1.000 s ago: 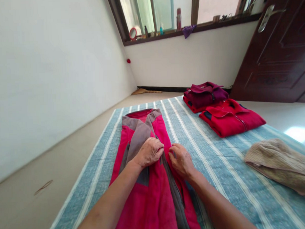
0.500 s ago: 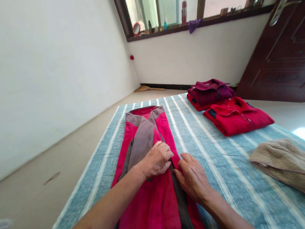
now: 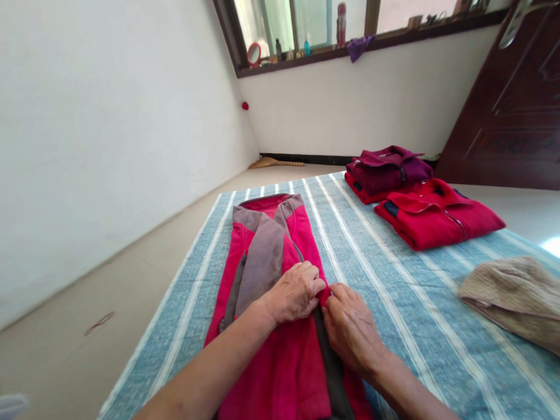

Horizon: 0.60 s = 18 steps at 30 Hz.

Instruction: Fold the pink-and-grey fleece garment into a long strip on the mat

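head view: left hand (image 3: pixel 294 292) and right hand (image 3: pixel 351 330) have fingers clamped on a red jacket (image 3: pixel 272 382)

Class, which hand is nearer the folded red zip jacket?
Right. The right hand grips the edge of the red-and-grey fleece garment, down and left of the folded red zip jacket in view; the left hand, on that garment, lies farther away.

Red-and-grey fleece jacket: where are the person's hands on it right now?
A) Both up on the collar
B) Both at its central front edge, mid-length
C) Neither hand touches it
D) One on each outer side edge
B. The left hand and right hand meet at the central front edge of the red-and-grey fleece jacket, well below the collar.
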Each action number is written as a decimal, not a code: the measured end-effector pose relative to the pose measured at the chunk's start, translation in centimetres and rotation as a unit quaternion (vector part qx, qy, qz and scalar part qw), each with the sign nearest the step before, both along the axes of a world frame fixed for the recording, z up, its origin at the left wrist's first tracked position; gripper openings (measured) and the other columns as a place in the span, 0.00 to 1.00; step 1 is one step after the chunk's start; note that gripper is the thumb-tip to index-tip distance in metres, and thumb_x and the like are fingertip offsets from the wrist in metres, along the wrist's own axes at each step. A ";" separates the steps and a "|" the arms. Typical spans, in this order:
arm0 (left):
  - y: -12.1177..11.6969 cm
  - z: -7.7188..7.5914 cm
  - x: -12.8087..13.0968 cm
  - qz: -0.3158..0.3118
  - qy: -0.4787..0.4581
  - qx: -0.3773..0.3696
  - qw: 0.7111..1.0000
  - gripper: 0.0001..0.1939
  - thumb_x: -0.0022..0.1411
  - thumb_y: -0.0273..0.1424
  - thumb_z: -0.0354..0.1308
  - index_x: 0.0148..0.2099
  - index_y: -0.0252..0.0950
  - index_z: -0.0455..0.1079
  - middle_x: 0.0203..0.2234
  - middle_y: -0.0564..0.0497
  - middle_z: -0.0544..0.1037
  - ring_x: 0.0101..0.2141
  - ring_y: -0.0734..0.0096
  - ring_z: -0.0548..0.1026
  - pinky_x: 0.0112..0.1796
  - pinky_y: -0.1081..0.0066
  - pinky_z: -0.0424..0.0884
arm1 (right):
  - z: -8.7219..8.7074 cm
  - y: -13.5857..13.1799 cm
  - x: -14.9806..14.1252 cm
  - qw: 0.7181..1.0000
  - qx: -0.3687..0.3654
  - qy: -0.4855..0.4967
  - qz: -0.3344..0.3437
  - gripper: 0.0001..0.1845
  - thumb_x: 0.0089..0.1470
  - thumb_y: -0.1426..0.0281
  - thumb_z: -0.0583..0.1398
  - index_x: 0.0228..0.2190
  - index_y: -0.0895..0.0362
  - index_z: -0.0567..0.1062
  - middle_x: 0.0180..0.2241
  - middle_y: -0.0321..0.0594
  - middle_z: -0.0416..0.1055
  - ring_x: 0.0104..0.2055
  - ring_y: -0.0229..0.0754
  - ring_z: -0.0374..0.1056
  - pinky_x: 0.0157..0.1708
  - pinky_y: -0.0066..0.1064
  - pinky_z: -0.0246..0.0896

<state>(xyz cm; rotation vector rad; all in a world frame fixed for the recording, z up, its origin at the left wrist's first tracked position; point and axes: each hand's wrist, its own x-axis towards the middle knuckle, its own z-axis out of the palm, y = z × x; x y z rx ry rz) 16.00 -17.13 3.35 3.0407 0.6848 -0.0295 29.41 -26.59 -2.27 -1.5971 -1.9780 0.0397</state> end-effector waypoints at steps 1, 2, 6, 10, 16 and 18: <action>0.0 0.0 0.0 0.001 0.001 0.002 1.000 0.01 0.57 0.27 0.56 0.32 0.37 0.67 0.32 0.49 0.70 0.36 0.64 0.67 0.39 0.66 0.66 | 0.0 0.0 0.0 1.000 0.000 0.004 0.002 0.13 0.58 0.76 0.49 0.25 0.53 0.67 0.31 0.42 0.68 0.35 0.46 0.63 0.36 0.38 0.60; 0.0 0.0 0.1 0.002 0.002 0.005 1.000 0.02 0.57 0.26 0.55 0.31 0.37 0.66 0.32 0.48 0.70 0.36 0.64 0.67 0.38 0.66 0.65 | 0.0 0.0 0.0 1.000 -0.001 0.009 0.006 0.13 0.58 0.76 0.50 0.25 0.53 0.67 0.31 0.42 0.68 0.35 0.46 0.63 0.36 0.38 0.60; -0.1 0.3 -0.1 0.001 0.010 0.011 1.000 0.06 0.59 0.24 0.52 0.30 0.36 0.66 0.31 0.48 0.70 0.34 0.65 0.67 0.37 0.66 0.65 | 0.1 0.0 0.1 0.999 0.005 0.034 0.023 0.12 0.56 0.76 0.51 0.24 0.53 0.67 0.33 0.43 0.68 0.37 0.46 0.64 0.38 0.39 0.63; -0.1 0.3 -0.7 0.004 0.017 0.006 1.000 0.06 0.58 0.23 0.52 0.30 0.36 0.66 0.31 0.49 0.71 0.35 0.65 0.67 0.37 0.67 0.66 | -0.3 -0.3 -0.2 0.997 0.025 0.057 0.039 0.10 0.55 0.76 0.53 0.26 0.53 0.69 0.38 0.45 0.70 0.44 0.48 0.65 0.43 0.40 0.64; -0.1 -0.4 -1.2 0.005 0.018 -0.009 1.000 0.06 0.58 0.25 0.52 0.30 0.36 0.68 0.31 0.48 0.72 0.36 0.65 0.70 0.40 0.66 0.67 | 0.0 -0.3 -0.1 0.997 0.023 0.062 0.044 0.10 0.57 0.73 0.55 0.25 0.54 0.71 0.38 0.45 0.71 0.46 0.50 0.66 0.47 0.43 0.63; -0.2 -0.3 -1.2 0.007 0.023 -0.003 1.000 0.07 0.59 0.26 0.52 0.30 0.36 0.68 0.31 0.48 0.73 0.35 0.65 0.70 0.40 0.66 0.67 | 0.2 0.2 0.2 0.996 0.029 0.063 0.051 0.11 0.59 0.73 0.53 0.27 0.54 0.71 0.39 0.45 0.71 0.47 0.49 0.66 0.48 0.43 0.63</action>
